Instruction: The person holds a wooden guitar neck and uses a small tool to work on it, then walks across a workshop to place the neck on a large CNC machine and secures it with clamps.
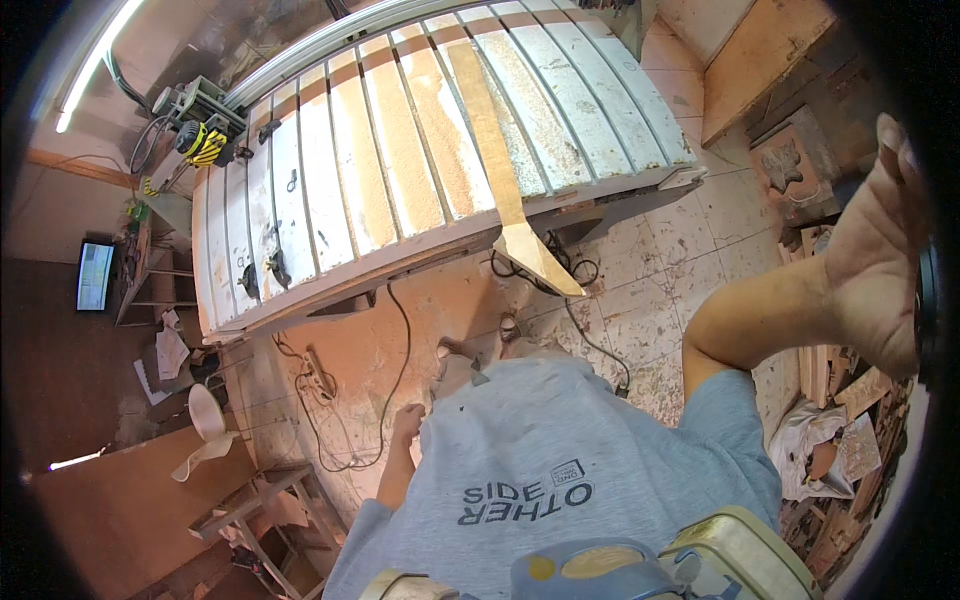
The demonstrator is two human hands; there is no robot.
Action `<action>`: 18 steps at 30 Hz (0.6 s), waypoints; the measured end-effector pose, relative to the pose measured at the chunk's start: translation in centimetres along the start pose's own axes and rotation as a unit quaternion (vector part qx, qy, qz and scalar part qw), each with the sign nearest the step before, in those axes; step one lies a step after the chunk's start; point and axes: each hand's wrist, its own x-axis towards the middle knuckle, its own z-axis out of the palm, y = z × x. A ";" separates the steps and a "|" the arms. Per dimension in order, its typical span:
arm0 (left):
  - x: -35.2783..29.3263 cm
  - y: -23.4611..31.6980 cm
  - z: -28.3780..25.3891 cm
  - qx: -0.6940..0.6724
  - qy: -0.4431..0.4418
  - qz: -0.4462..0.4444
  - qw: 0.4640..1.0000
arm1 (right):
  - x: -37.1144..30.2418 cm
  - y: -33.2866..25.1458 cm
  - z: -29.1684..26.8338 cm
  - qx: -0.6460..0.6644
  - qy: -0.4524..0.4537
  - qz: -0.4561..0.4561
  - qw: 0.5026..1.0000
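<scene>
My right hand (877, 255) is raised at the right rim, its elbow bent. A thumb or finger is stretched upward, while the other fingers are partly cut off by the picture's edge. A dark edge shows beside the palm; I cannot make out what it belongs to. Low beside my body hangs my left hand (408, 420), small in view, its fingers too unclear to read. Ahead of me stands a slatted machine bed (610, 105), pale blue and dusted with orange-brown sawdust (415, 150). A long flat wooden piece (497, 150) with a wider angled end lies across it, overhanging the near edge.
Black clamps (277, 268) sit on the bed's left part, near a machine head with a yellow-black striped part (207, 147). Cables (400, 375) and a power strip (318, 372) lie on the tiled floor. Left are a lit screen (95, 277) and white chair (207, 412); wood scraps (830, 510) lie right.
</scene>
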 end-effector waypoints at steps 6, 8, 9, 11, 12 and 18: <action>-0.2 7.5 1.6 -0.093 0.003 0.078 0.993 | -1.0 3.1 1.4 -0.029 0.016 0.039 0.999; -0.7 8.6 1.6 -0.089 0.005 0.096 0.991 | -1.7 3.5 2.0 -0.057 0.032 0.060 0.996; -0.2 7.9 1.7 -0.084 0.010 0.102 0.991 | -1.3 3.4 3.1 -0.034 0.031 0.043 0.998; 0.0 6.8 1.8 -0.072 0.007 0.094 0.993 | -1.3 3.5 3.9 -0.003 0.041 0.061 0.997; -0.1 6.5 1.8 -0.066 0.000 0.079 0.995 | -1.4 3.4 4.3 0.007 0.046 0.072 0.996; -1.3 1.1 1.7 -0.044 0.030 0.027 0.998 | -9.6 9.9 11.2 -0.012 0.003 0.455 0.890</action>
